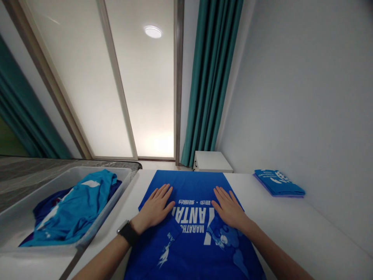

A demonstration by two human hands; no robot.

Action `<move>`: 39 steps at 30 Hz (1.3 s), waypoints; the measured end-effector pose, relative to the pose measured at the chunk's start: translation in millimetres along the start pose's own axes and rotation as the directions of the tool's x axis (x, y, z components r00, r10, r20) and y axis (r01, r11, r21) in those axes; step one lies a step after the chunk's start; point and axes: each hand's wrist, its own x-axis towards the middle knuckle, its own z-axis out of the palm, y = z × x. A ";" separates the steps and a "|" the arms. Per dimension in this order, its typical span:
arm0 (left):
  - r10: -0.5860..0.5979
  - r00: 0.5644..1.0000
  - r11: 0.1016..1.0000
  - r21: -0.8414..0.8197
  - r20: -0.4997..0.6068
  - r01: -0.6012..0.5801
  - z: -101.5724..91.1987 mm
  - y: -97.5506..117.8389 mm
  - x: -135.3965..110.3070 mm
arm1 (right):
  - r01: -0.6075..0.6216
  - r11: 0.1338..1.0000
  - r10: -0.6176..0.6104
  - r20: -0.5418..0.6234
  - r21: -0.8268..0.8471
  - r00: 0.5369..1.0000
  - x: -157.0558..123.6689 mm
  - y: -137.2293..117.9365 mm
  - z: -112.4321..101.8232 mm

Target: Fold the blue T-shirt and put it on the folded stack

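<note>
A blue T-shirt (192, 249) with white marathon lettering lies spread on the white table (279, 229) in front of me. Its print appears upside down from my side, and its near part runs out of the bottom of the view. My left hand (157, 204) rests flat on the shirt's left side, fingers stretched out. On the right side of the shirt, my right hand (229, 206) also lies flat with its fingers extended. Neither hand grips the cloth. A dark watch (128, 232) is on my left wrist.
To the left stands a translucent plastic bin (126, 177) holding crumpled blue clothes (78, 210). Folded blue shirts (278, 182) lie at the table's right, near the wall (305, 97). Beyond the far edge are a white cabinet (212, 160) and a green curtain (212, 85).
</note>
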 end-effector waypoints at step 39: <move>-0.453 0.891 0.888 -0.076 0.026 0.454 1.7 -135.4 142.4 | 0.045 0.999 -0.042 -0.151 0.015 0.988 81.0 43.5 46.8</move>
